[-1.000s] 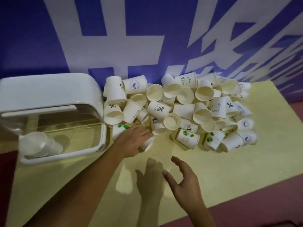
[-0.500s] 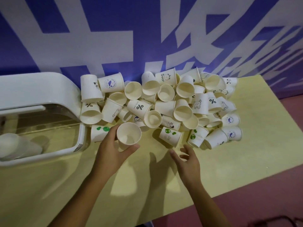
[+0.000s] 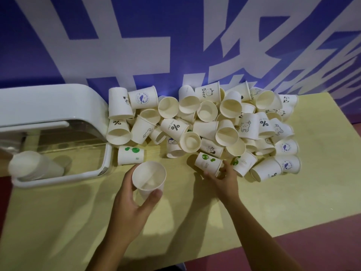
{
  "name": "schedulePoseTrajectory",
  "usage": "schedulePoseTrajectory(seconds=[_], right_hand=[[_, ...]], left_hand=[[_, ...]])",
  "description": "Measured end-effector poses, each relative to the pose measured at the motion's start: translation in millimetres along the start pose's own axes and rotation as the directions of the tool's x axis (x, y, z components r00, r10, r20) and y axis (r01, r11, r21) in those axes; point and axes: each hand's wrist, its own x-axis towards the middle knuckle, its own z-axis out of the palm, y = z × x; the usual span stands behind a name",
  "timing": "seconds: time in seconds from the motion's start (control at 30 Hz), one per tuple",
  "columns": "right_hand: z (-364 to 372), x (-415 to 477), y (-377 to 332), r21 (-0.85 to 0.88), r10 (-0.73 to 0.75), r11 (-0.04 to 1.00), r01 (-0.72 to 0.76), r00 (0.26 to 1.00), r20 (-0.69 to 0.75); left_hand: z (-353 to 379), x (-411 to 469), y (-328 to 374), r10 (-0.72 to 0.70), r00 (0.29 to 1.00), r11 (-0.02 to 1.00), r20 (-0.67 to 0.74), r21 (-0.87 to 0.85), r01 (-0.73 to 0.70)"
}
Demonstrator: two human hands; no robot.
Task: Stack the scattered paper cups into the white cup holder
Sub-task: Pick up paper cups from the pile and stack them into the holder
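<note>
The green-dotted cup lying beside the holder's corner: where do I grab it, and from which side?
Grip the green-dotted cup across its side wall, coming from above on the near side. It lies on its side, the cup holder close at one end, the pile behind.

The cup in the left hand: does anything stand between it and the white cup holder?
A cup with green print lies on its side beside the white cup holder, at its end wall, partly between it and the held cup in the left hand. Passing above it, the way looks open.
</note>
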Motion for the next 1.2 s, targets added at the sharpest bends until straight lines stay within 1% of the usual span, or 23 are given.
schedulePoseTrajectory(seconds=[0.07,0.23,0.27,0.33,0.43,0.57,0.6,0.8,0.9,0.97,1.03,1.2], right_hand=[[1.2,3.5,0.6,0.008,0.009,1.0,-0.009,1.0,-0.008],[4.4,1.8,-2.1,0.046,0.093,0.995,-0.09,0.994,-0.052],[4.6,-0.7,-4.3,0.064,0.094,0.994,-0.09,0.994,-0.053],[3.9,-3.0,-7.1,0.099,0.051,0.994,-0.047,0.998,-0.031],[5.2,-2.6,-11.6,0.071,0.007,0.997,-0.007,1.0,-0.005],[8.8,-11.1,-14.5,0.098,0.072,0.993,-0.066,0.996,-0.06],[9.5,-14.7,-13.2,0.099,0.069,0.993,-0.062,0.995,-0.076],[13.1,-58.7,-35.4,0.128,-0.04,0.991,0.048,0.997,-0.059],[22.8,-79.5,-49.4,0.155,-0.045,0.987,0.048,0.999,-0.022],[33.5,-91.7,-63.1,0.159,-0.049,0.986,0.05,0.999,-0.012],[46.8,-102.9,-80.7,0.17,-0.088,0.982,0.086,0.996,0.006],[92.4,-135.2,-130.5,0.176,-0.166,0.974,0.145,0.98,0.112]], left_hand=[[-3.4,-1.7,-0.2,0.008,1.0,1.0,-0.003,-0.008,-0.008],[-13.6,0.1,-6.6,0.009,0.999,1.0,-0.042,0.007,-0.009],[-15.8,1.2,-8.2,0.0,0.999,1.0,-0.05,-0.006,-0.001],[-20.3,2.8,-10.2,-0.013,0.998,0.999,-0.058,-0.033,0.011],[-29.3,3.8,-12.1,-0.001,0.998,0.998,-0.058,-0.065,-0.002],[-44.3,2.0,-13.2,0.001,0.997,0.994,-0.074,-0.111,-0.009],[-48.7,1.7,-14.6,0.001,0.997,0.992,-0.079,-0.122,-0.01],[-81.2,1.8,-27.6,0.011,0.994,0.987,-0.112,-0.158,-0.029],[-102.5,-0.1,-28.7,0.033,0.991,0.988,-0.132,-0.142,-0.052],[-119.5,-2.0,-29.4,0.047,0.988,0.988,-0.145,-0.136,-0.067],[-138.0,-3.4,-30.1,0.051,0.986,0.989,-0.157,-0.132,-0.072],[-188.8,-6.3,-36.9,0.055,0.969,0.988,-0.241,-0.13,-0.088]])
